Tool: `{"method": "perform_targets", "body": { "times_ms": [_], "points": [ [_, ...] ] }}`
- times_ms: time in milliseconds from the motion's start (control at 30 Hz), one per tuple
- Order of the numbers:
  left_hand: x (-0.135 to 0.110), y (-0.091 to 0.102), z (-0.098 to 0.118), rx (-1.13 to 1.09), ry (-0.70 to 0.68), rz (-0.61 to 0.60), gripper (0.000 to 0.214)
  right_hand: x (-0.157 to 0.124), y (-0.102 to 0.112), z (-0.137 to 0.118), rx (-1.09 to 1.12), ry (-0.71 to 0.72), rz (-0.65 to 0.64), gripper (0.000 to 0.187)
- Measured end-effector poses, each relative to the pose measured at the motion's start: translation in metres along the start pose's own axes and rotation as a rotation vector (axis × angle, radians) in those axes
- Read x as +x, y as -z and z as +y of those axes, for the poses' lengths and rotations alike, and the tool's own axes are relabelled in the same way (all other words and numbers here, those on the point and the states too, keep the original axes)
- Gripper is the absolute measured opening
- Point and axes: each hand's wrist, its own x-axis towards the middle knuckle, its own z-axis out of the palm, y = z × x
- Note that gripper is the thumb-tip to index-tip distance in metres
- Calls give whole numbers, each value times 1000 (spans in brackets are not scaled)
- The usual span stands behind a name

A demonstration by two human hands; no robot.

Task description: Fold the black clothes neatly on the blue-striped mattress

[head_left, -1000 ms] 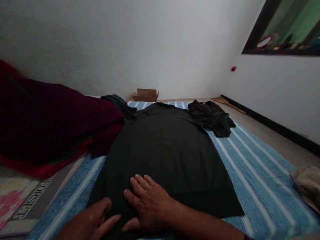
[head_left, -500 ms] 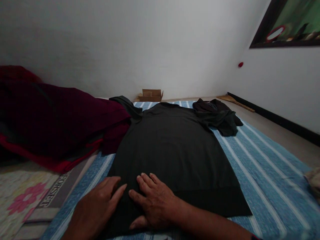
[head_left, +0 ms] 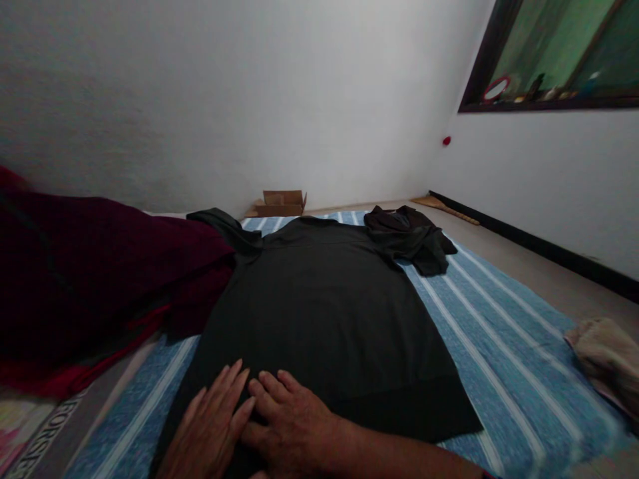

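A black T-shirt lies spread flat on a blue striped mat, neck toward the far wall. My left hand rests flat on its near left hem, fingers stretched out and together. My right hand lies flat beside it on the hem, fingers extended, touching the left hand's fingertips. Neither hand holds anything. The right sleeve is bunched up at the far right; the left sleeve drapes toward the dark red pile.
A heap of dark red cloth lies at the left, against the shirt. A small cardboard box stands by the far wall. A beige cloth sits at the mat's right edge. A dark-framed opening is on the right wall.
My left hand has moved from the shirt's left edge onto the hem, flat beside my right hand. The view shifted slightly; the shirt has not moved.
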Motion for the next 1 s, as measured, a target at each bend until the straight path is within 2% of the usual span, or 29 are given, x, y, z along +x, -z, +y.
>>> {"method": "perform_targets", "body": {
  "times_ms": [167, 267, 367, 533, 633, 767, 1000],
  "points": [
    [-2, -3, -5, 32, -48, 1, 42, -8, 9, 3, 53, -10, 20, 75],
    [-1, 0, -4, 75, -70, -8, 36, -17, 11, 10, 119, -82, 19, 75],
    [9, 9, 6, 75, -32, -1, 38, -26, 15, 20, 181, -203, 9, 71],
    [39, 26, 35, 25, 74, 24, 55, -34, 23, 43, 197, -366, -22, 68],
    [50, 28, 47, 1, 91, -71, 60, -36, 21, 61, 142, -463, -21, 72],
    [51, 31, 52, -19, 140, -234, 69, -47, 20, 93, 55, -624, -18, 76],
    [53, 43, 56, -49, 189, -395, 71, -98, 9, 148, -114, -982, -60, 81]
  ]
}}
